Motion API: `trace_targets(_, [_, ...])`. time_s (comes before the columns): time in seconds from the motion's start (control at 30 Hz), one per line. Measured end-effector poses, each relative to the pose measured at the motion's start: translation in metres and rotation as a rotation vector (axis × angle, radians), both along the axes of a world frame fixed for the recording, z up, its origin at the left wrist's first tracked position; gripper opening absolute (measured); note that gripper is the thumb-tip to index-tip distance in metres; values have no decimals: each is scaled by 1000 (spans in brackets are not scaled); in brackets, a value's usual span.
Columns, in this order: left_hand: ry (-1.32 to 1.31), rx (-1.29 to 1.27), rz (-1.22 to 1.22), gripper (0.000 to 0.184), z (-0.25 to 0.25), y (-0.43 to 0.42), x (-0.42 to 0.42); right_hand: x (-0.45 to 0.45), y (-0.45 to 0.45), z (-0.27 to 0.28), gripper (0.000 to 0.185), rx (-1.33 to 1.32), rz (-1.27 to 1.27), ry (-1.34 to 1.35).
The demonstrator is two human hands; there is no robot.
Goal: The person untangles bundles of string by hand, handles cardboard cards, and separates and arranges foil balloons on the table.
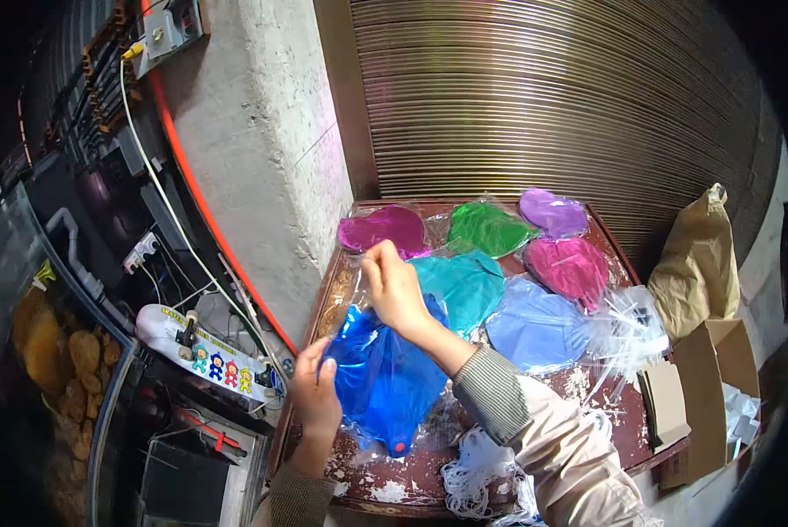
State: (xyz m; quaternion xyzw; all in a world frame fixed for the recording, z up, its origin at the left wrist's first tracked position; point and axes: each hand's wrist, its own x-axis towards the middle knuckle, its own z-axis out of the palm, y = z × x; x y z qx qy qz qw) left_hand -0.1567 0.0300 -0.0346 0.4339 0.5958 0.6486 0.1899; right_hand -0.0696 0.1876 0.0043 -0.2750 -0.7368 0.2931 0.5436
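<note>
A shiny blue item, like a flat deflated balloon (381, 373), lies in a clear plastic bag between my hands, its narrow end with a red spot pointing toward me. My left hand (315, 391) grips the bag's left edge, thumb up. My right hand (394, 290) is pinched closed at the bag's far end, where clear film shows beside the fingers. Just beyond my right wrist lies a teal packet (464, 285). A light blue packet (537, 325) is to the right of it.
Magenta (381, 229), green (490, 228), purple (552, 213) and pink (569, 270) packets lie on the worn red table (385, 479). White sticks (626, 329), white string (477, 474), a cardboard box (705, 404) and a paper bag (699, 263) are rightward. A skateboard (205, 351) stands left.
</note>
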Motion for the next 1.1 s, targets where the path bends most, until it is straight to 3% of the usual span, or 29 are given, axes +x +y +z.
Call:
trace_targets(0.13, [17, 12, 24, 37, 9, -4, -8, 3, 8, 28, 7, 220, 78, -164])
trace_targets(0.27, [-65, 69, -17, 30, 20, 1, -3, 11, 2, 54, 13, -88, 500, -221])
trace_targets(0.3, [-67, 68, -25, 30, 20, 1, -2, 12, -1, 56, 13, -90, 492, -221])
trace_targets(0.43, [196, -323, -154, 22, 18, 0, -8, 15, -8, 64, 14, 64, 480, -363])
trace_targets(0.63, [327, -230, -259, 17, 40, 1, -13, 30, 22, 62, 17, 170, 454, -391])
trace_targets(0.77, [-67, -47, -316, 17, 49, 5, -4, 45, 9, 63, 20, -479, 415, -93])
trace_targets(0.83, [-107, -39, -318, 17, 49, 5, -4, 61, -2, 49, 18, -578, 396, 264])
trace_targets(0.87, [-148, -37, -326, 17, 46, 5, -3, 61, -10, 36, 18, -578, 397, 262])
trace_targets(0.93, [-230, -39, -350, 17, 40, 6, 0, 60, -20, 1, 12, 51, 65, -54])
trace_targets(1.1, [-263, -34, -371, 21, 23, 13, -13, 57, -20, -22, 6, -35, 207, 88])
